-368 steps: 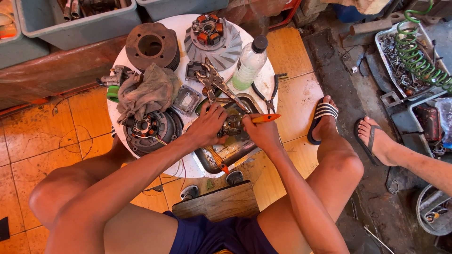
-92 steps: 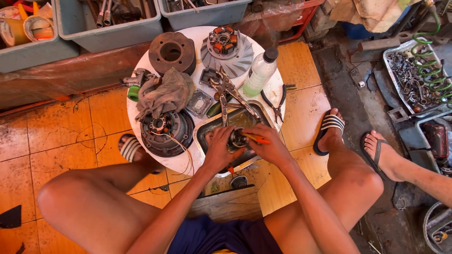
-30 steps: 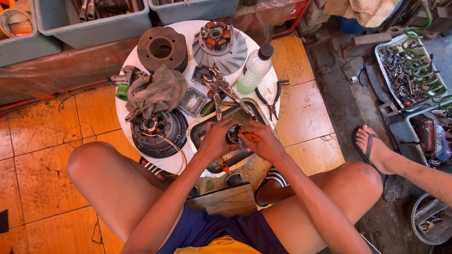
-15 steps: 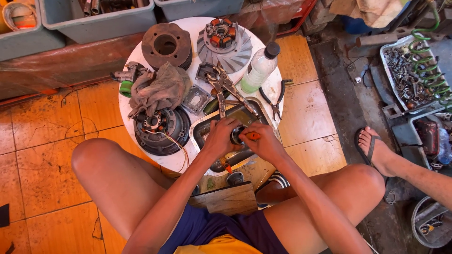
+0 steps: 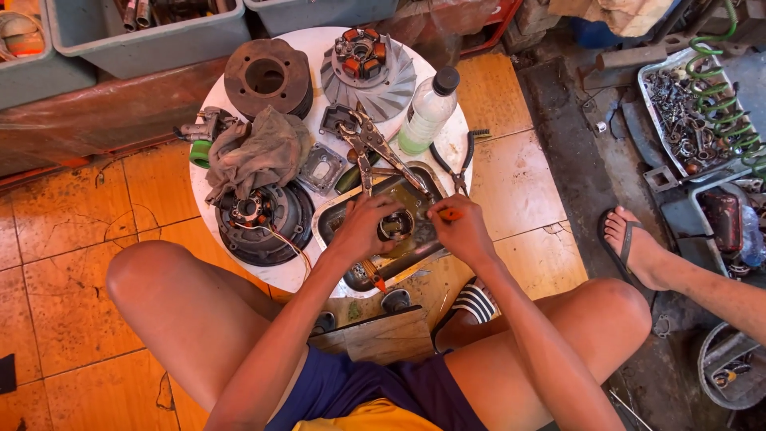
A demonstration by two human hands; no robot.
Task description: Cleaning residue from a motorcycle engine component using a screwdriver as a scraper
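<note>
My left hand (image 5: 363, 227) grips a small round metal part (image 5: 396, 226) over a greasy metal tray (image 5: 345, 209) on a round white table (image 5: 447, 152). My right hand (image 5: 460, 231) holds an orange-handled tool (image 5: 448, 214) whose tip points at that part. Both hands meet above the tray's middle. Another orange-handled tool (image 5: 375, 279) lies in the tray's near end.
On the table lie a dark stator housing (image 5: 259, 219), a grey rag (image 5: 255, 152), a brown cylinder (image 5: 267, 76), a finned flywheel (image 5: 369, 68), a clear bottle (image 5: 427, 112) and pliers (image 5: 375, 148). Another person's sandalled foot (image 5: 638, 247) rests right. Parts trays (image 5: 690, 112) stand far right.
My legs have drawn in closer to the table and the view has shifted slightly. Both hands stay over the tray, working on the round part.
</note>
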